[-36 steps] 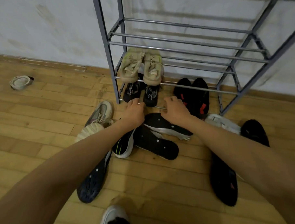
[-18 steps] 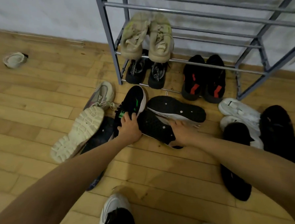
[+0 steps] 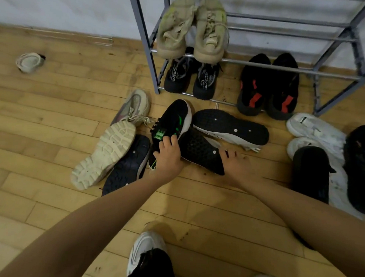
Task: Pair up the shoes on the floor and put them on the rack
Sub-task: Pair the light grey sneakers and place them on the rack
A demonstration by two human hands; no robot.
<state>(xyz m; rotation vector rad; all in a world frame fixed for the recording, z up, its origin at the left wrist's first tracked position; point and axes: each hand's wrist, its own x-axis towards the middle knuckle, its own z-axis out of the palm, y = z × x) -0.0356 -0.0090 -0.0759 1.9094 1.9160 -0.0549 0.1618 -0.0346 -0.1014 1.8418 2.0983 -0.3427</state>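
My left hand [image 3: 168, 156] grips the heel of a black shoe with green marks [image 3: 174, 121] lying on the floor in front of the grey metal rack [image 3: 146, 44]. My right hand [image 3: 237, 163] holds the edge of an overturned black-soled shoe [image 3: 200, 149]. A second overturned black-soled shoe [image 3: 230, 125] lies just behind it. On the rack sit a beige pair [image 3: 192, 27], a black pair with white lettering [image 3: 190, 78] and a black pair with red marks [image 3: 267, 87].
To the left lie a grey shoe [image 3: 135, 107], an overturned cream-soled shoe [image 3: 105, 153] and a dark overturned shoe [image 3: 128, 167]. White shoes [image 3: 316, 129] and black shoes [image 3: 309, 173] are piled at the right. A lone pale shoe [image 3: 29, 62] lies far left.
Both hands pulled back from the rack's lowest bar down to the floor pile. The left took hold of the green-marked black shoe, the right of the overturned black-soled shoe.
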